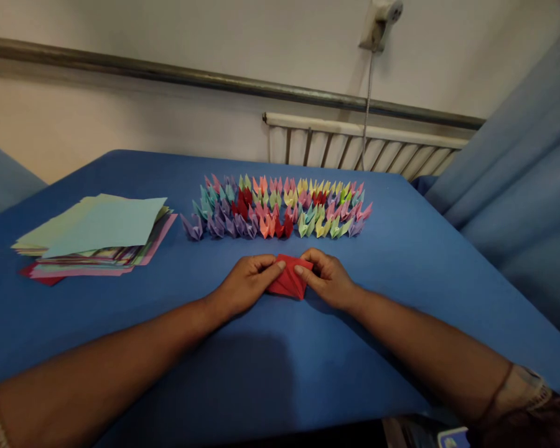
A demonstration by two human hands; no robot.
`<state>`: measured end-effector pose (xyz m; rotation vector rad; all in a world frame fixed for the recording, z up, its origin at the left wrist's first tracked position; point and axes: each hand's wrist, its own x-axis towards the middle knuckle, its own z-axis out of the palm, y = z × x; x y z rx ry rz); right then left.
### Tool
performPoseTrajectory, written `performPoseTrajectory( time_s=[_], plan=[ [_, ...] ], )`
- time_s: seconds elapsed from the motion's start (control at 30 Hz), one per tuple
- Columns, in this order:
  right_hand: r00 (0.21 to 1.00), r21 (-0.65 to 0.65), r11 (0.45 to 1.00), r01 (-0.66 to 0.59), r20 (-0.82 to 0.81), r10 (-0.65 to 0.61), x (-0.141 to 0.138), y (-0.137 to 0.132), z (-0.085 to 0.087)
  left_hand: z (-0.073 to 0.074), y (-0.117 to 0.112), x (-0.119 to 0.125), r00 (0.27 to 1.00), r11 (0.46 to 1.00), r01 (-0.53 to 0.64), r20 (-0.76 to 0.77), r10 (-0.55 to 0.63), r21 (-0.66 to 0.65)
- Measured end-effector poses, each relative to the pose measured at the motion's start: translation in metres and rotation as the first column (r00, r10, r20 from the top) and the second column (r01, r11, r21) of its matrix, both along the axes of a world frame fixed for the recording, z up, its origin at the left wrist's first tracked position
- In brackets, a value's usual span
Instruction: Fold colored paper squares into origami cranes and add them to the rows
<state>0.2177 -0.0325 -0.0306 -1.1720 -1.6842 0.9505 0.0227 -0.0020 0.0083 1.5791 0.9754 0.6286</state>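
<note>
A small folded piece of red origami paper [288, 281] is held between both hands, just above the blue tabletop. My left hand [249, 280] pinches its left side, thumb on top and fingers behind. On the right side, my right hand [329, 278] grips it the same way, thumb pressed on the upper face. Crease lines run across the red paper toward its lower corner. Beyond the hands, several rows of folded paper cranes [275, 224] stand close together in purple, teal, red, orange, pink, yellow and green.
To the left lies a loose stack of coloured paper sheets [107, 224], pale blue on top. A blue cover [205, 379] spreads over the table. Behind it are a wall rail [191, 78], a white barred frame [354, 129] and a socket with a cord [376, 31]. Blue curtains [518, 149] hang at right.
</note>
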Motion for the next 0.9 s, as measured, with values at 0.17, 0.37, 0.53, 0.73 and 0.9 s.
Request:
performPoseTrajectory(
  time_s=[0.17,0.37,0.53,0.73,0.9],
  plan=[
    [0.991,-0.005,0.998,-0.058,-0.122,0.057,-0.003,-0.003,-0.004,-0.004,0.004,-0.001,0.984,0.98,-0.107,0.124,0.129,-0.169],
    [0.984,-0.119,0.993,-0.007,-0.178,-0.015,-0.003,0.002,-0.005,-0.007,0.004,0.001,0.985,0.978,-0.092,0.124,0.116,-0.187],
    [0.97,-0.241,0.97,-0.008,-0.236,-0.051,0.001,0.008,0.003,-0.009,0.002,0.0,0.984,0.994,-0.042,0.171,0.059,-0.096],
    [0.974,-0.274,0.961,-0.042,-0.226,-0.022,0.005,0.008,0.008,-0.008,0.0,-0.005,0.999,0.983,0.0,0.033,-0.007,0.184],
    [0.956,-0.263,0.962,-0.073,-0.294,-0.008,0.006,0.01,0.005,-0.012,0.004,-0.001,0.979,0.991,-0.094,0.169,0.11,-0.1]
  ],
)
